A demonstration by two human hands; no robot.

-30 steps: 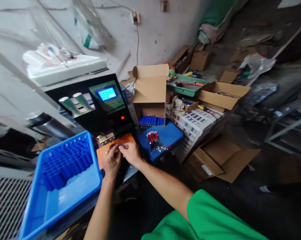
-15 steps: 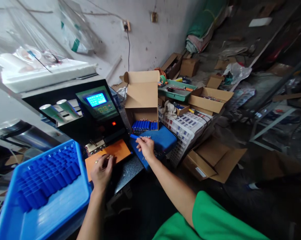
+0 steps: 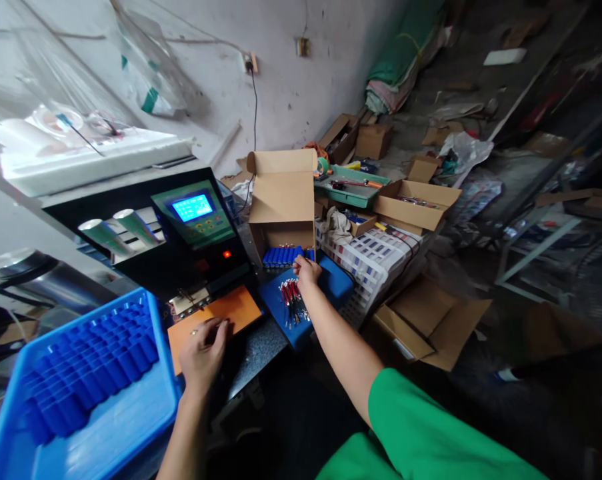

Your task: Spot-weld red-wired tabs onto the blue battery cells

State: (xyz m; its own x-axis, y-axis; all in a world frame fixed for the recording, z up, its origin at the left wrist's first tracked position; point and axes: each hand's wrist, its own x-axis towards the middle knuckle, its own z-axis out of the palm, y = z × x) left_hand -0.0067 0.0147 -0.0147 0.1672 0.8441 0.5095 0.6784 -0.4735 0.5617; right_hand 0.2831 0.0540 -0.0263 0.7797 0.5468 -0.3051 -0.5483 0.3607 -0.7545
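Note:
My left hand (image 3: 204, 347) rests on the orange board (image 3: 241, 310), its fingers curled in and pressed together; what they hold, if anything, is hidden. My right hand (image 3: 308, 269) is closed on a blue cylinder (image 3: 299, 252) at the front edge of the cardboard box (image 3: 281, 193), where a row of blue cylinders (image 3: 277, 257) lies. Below that hand, red and black wire leads (image 3: 291, 300) are bunched on the blue mat (image 3: 337, 280). A black machine (image 3: 181, 260) with a lit screen stands behind the board.
A blue tray (image 3: 108, 433) with several blue cylinders (image 3: 93, 360) stands at the left. Right of the mat are a white plastic basket (image 3: 363, 257), an open carton (image 3: 431, 320) and a green tray (image 3: 351, 190). A steel flask (image 3: 51, 280) stands at the far left.
My right hand has moved up and slightly right with the blue cylinder, to the box's front edge, uncovering the wire leads. My left hand has stayed on the board.

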